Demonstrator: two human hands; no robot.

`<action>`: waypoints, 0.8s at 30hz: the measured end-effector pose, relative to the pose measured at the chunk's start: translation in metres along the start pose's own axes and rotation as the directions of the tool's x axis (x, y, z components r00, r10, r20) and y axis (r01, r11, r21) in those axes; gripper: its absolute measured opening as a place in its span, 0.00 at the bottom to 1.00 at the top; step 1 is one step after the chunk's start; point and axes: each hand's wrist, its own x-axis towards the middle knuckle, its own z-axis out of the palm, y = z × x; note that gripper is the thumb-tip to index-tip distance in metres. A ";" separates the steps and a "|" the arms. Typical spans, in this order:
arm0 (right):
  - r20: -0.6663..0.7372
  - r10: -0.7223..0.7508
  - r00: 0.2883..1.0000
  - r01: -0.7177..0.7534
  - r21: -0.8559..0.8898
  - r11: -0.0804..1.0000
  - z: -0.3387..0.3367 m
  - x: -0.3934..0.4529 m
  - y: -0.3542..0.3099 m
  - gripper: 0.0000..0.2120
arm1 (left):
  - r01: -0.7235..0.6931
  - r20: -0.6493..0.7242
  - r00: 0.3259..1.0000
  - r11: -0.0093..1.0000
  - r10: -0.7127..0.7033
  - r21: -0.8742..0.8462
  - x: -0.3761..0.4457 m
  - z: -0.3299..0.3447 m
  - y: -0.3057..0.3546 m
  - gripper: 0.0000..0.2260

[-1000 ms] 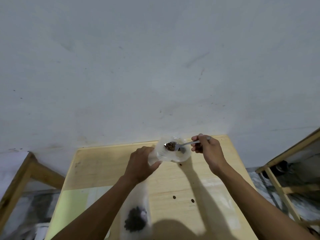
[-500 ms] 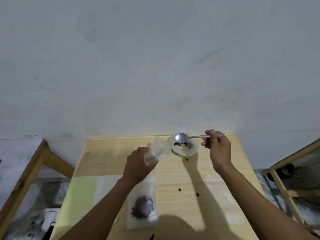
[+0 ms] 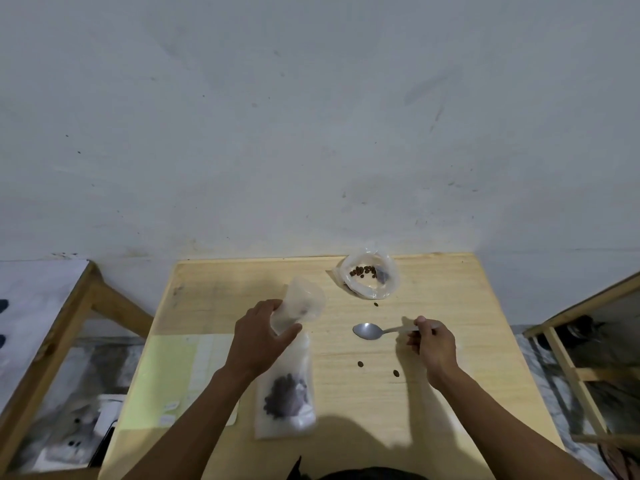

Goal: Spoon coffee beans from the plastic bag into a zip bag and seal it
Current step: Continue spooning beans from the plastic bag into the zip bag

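The spoon (image 3: 368, 331) serves as the landmark here: it lies low over the wooden tabletop (image 3: 433, 306), bowl empty and turned up, handle running toward the right hand (image 3: 431, 348). That hand's grip is a pinch: thumb and fingertips close on the end of the handle, the other fingers curled under. Whether the bowl already rests on the wood or hangs just above it is hard to judge from this angle. An empty spoon held low like this suggests the scooping is done and the spoon is being put aside so both hands are free for sealing.

Left of the spoon, the left hand (image 3: 263, 337) holds the zip bag (image 3: 289, 358) by its upper part, thumb on one face and fingers wrapped behind, so the mouth stands lifted and flared open while the lower part lies flat on the tabletop toward the person. A dark heap of coffee beans (image 3: 284, 398) sits in that flat lower end, which keeps them away from the opening, probably on purpose.

Beyond the spoon, near the far edge, the plastic bag (image 3: 369, 277) sits rolled open with only a few beans left inside. Loose beans (image 3: 360, 364) lie on the wood on the near side of the spoon, and one more between spoon and plastic bag.
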 end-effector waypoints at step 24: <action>0.252 0.059 0.966 -0.080 0.072 0.994 0.042 -0.026 -0.089 0.19 | -0.122 -0.021 0.992 0.991 0.121 -0.063 0.001 0.001 0.052 0.26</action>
